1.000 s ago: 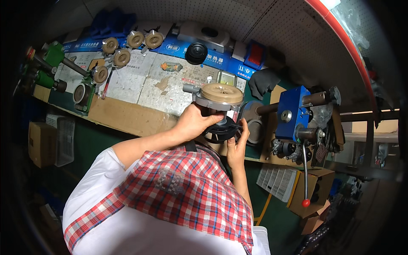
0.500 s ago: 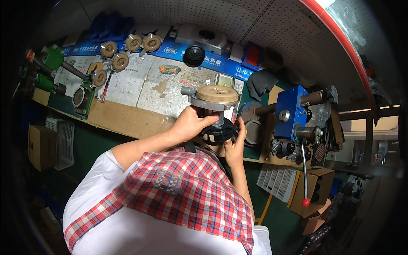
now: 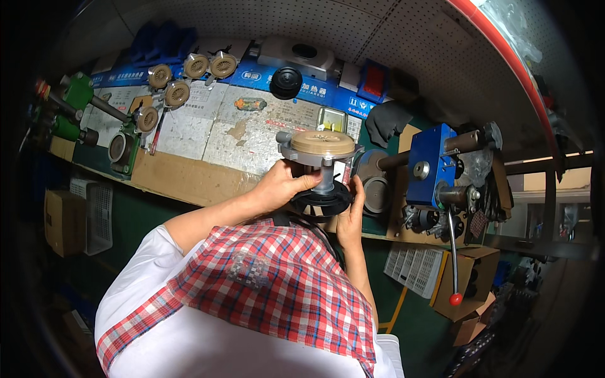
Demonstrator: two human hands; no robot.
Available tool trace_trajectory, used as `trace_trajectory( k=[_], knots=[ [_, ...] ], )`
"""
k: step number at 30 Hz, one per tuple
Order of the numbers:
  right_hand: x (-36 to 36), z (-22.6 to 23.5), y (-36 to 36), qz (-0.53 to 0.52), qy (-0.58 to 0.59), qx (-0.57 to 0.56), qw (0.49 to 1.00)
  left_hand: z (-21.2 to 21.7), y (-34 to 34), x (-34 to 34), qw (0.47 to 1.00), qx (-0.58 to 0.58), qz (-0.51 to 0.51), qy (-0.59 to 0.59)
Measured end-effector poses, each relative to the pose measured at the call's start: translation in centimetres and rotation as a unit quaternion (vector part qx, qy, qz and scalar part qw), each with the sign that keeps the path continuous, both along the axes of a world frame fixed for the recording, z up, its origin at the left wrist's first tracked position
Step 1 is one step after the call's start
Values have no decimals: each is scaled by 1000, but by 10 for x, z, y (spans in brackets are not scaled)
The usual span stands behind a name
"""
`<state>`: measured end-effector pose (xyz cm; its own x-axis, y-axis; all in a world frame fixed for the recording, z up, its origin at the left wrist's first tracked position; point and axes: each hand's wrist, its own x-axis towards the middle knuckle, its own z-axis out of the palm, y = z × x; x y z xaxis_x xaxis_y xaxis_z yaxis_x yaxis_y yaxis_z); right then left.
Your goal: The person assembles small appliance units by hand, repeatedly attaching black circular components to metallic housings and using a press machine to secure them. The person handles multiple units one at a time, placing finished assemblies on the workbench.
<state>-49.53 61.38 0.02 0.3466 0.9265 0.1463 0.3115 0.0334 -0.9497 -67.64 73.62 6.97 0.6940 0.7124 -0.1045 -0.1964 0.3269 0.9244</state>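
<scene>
In front of my chest I hold a blower-like assembly upright. It has a tan ribbed disc (image 3: 322, 143) on top, a grey metal housing (image 3: 302, 157) with a side stub below that, and a silver cylinder (image 3: 325, 179) under it. A black round plastic part (image 3: 320, 201) sits at the bottom. My left hand (image 3: 282, 185) is closed round the assembly from the left, below the housing, its thumb against the cylinder. On the right, my right hand (image 3: 351, 213) grips the rim of the black part; some of its fingers are hidden.
Several similar tan-disc parts (image 3: 177, 94) lie at the back left, near a green press (image 3: 124, 146). A black round part (image 3: 286, 82) rests at the back. On the right stands a blue lever press (image 3: 428, 167) with a red-knobbed handle (image 3: 455, 298). Cardboard (image 3: 183, 178) lines the bench's front edge.
The black part has tilted or turned so that more of its upper side shows. My right thumb has shifted along its rim. My left hand keeps nearly the same hold.
</scene>
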Motion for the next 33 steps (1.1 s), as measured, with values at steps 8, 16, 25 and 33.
trace_trajectory(
  k=[8, 16, 25, 33],
  knots=[
    [-1, 15, -2, -4, 53, 5, 999, -11, -1, 2, 999, 37, 23, -17],
    [2, 29, -4, 27, -39, 18, 999, -14, -2, -1, 1000, 1, 16, -27],
    [4, 21, -5, -5, -19, -10, 1000, -11, -1, 1, 998, 57, 12, 22],
    [-2, 43, 2, -24, -56, -6, 998, -7, 1, 4, 977, 103, 55, 176]
  ],
)
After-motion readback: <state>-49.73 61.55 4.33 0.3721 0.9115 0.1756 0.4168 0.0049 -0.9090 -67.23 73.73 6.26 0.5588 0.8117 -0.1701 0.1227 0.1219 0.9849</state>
